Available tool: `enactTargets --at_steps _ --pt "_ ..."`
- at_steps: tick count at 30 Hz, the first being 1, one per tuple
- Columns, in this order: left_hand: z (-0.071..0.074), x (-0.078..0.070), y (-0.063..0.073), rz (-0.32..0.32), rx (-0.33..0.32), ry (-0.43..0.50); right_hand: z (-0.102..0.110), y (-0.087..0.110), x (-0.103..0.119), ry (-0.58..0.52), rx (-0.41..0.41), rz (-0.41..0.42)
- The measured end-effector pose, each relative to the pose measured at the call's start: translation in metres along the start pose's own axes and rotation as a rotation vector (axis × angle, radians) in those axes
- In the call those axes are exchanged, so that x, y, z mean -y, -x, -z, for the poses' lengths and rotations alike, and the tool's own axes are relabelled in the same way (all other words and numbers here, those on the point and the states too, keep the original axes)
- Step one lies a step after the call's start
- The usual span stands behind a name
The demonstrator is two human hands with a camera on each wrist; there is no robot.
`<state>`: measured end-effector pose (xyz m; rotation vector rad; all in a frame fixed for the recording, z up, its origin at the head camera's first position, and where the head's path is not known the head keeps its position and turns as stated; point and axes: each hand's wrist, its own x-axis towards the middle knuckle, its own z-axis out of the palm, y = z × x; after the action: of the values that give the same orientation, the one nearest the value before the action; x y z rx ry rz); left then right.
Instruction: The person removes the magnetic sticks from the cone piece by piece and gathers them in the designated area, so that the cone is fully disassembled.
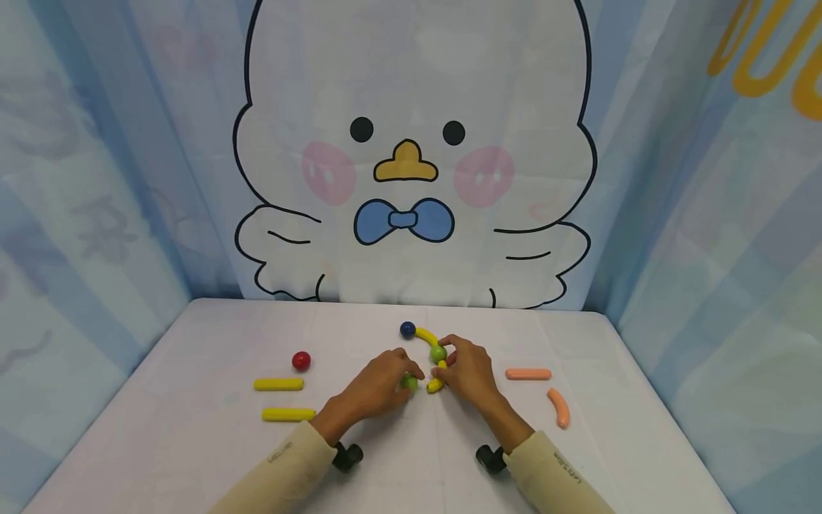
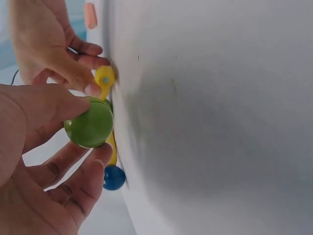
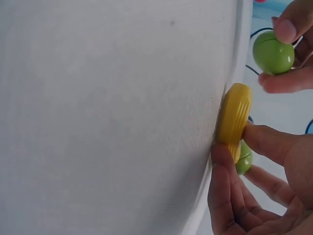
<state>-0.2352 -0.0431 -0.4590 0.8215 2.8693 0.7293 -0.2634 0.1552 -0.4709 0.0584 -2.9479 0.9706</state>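
My left hand [image 1: 382, 382] pinches a green ball [image 2: 89, 125] between thumb and fingertips, just left of a joined row of toy pieces. The row starts at the far end with a dark blue ball [image 1: 407, 330]. From there a curved yellow rod [image 1: 425, 335] runs to a second green ball [image 1: 438, 354], and another yellow rod [image 3: 234, 117] comes after that. My right hand [image 1: 474, 373] grips this nearer rod between thumb and fingers, close to the tabletop. A small light blue spot shows on the rod's end face in the left wrist view.
To the left lie a red ball [image 1: 301, 361] and two straight yellow rods [image 1: 279, 385]. On the right are a straight orange rod [image 1: 528, 374] and a curved orange rod [image 1: 559, 408]. A printed curtain [image 1: 411, 264] hangs behind the white table [image 1: 193, 428].
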Motion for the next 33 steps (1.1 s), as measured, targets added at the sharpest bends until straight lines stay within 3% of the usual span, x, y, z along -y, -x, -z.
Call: enactTargets --at_steps 9,14,18,21,33 --pt "0.018 0.014 0.021 0.022 -0.036 0.001 0.0 0.001 0.003 -0.006 0.01 -0.028" --pt "0.029 0.023 0.034 0.04 -0.086 0.008 0.0 0.002 0.003 -0.017 0.012 -0.032" --pt "0.038 0.03 0.041 0.092 -0.14 -0.005 0.001 0.002 0.002 -0.016 0.012 -0.024" --pt "0.046 0.038 0.047 0.125 -0.174 -0.012 0.001 0.002 0.003 -0.014 0.01 -0.017" --pt "0.08 0.075 0.074 0.141 -0.275 -0.027 0.001 0.003 0.003 -0.017 0.019 -0.023"
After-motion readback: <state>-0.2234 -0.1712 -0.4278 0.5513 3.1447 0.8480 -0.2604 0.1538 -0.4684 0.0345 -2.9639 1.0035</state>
